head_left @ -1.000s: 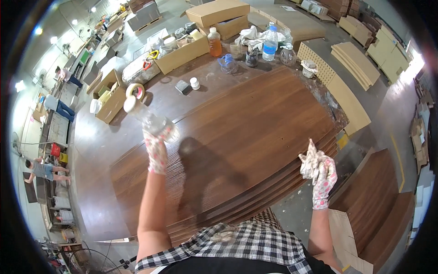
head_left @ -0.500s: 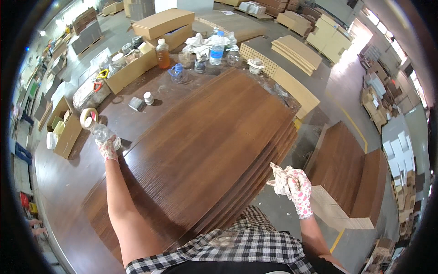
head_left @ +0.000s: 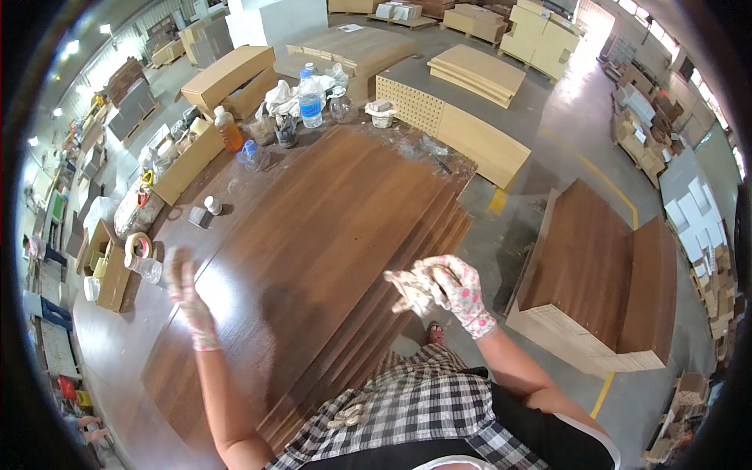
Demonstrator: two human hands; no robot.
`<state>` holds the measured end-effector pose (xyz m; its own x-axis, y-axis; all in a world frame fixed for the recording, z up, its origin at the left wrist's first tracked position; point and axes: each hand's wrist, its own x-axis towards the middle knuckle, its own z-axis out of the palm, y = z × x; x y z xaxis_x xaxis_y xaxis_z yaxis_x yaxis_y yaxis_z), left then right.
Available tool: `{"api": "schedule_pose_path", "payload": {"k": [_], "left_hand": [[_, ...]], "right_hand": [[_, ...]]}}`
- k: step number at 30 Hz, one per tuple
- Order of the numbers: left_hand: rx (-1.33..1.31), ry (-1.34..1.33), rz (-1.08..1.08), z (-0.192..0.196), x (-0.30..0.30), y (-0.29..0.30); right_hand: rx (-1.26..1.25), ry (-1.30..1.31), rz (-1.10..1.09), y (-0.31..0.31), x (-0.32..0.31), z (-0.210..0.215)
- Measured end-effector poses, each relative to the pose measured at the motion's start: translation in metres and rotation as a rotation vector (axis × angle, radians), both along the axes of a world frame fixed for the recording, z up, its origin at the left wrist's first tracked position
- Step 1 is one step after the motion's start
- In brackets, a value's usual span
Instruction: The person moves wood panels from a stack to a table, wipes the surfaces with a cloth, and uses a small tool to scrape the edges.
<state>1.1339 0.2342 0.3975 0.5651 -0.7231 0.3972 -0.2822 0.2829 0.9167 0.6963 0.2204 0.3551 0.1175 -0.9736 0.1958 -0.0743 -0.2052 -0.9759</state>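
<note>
My left hand [head_left: 189, 304], in a patterned glove and blurred by motion, is raised over the left part of the brown wood-grain panel [head_left: 337, 211] with its fingers stretched out and nothing in them. Just left of it stands a clear plastic bottle [head_left: 147, 269] beside a roll of tape [head_left: 130, 247]. In its white and pink glove, my right hand [head_left: 464, 296] is closed round a crumpled, stained whitish rag [head_left: 409, 291]. The rag is above the near right edge of the panel, which lies on top of several similar panels.
At the far edge are a bottle of amber liquid [head_left: 229, 131], a blue-labelled water bottle [head_left: 311, 106] and a cardboard box [head_left: 188, 168] of supplies. A small white bottle [head_left: 213, 205] stands beside a grey block [head_left: 199, 217]. More brown panels [head_left: 580, 258] are stacked to the right.
My left hand has let go of the clear bottle and drawn back from it toward me. My right hand has moved left with the rag, over the panel's edge. The view has shifted.
</note>
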Motion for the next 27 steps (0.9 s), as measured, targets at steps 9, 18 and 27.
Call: {"api": "schedule_pose_path", "payload": {"k": [9,18,27], "left_hand": [[0.067,-0.678,-0.653,-0.042,-0.291,-0.062],[0.214,-0.528,-0.013,-0.014,-0.2,-0.107],[0.742,-1.048,0.209,-0.07,-0.192,-0.127]], "right_hand": [[0.159,-0.295,0.384,-0.068,-0.001,0.013],[0.469,-0.479,0.385,-0.138,-0.044,-0.001],[0.39,-0.203,0.163,-0.218,-0.086,-0.023]]}}
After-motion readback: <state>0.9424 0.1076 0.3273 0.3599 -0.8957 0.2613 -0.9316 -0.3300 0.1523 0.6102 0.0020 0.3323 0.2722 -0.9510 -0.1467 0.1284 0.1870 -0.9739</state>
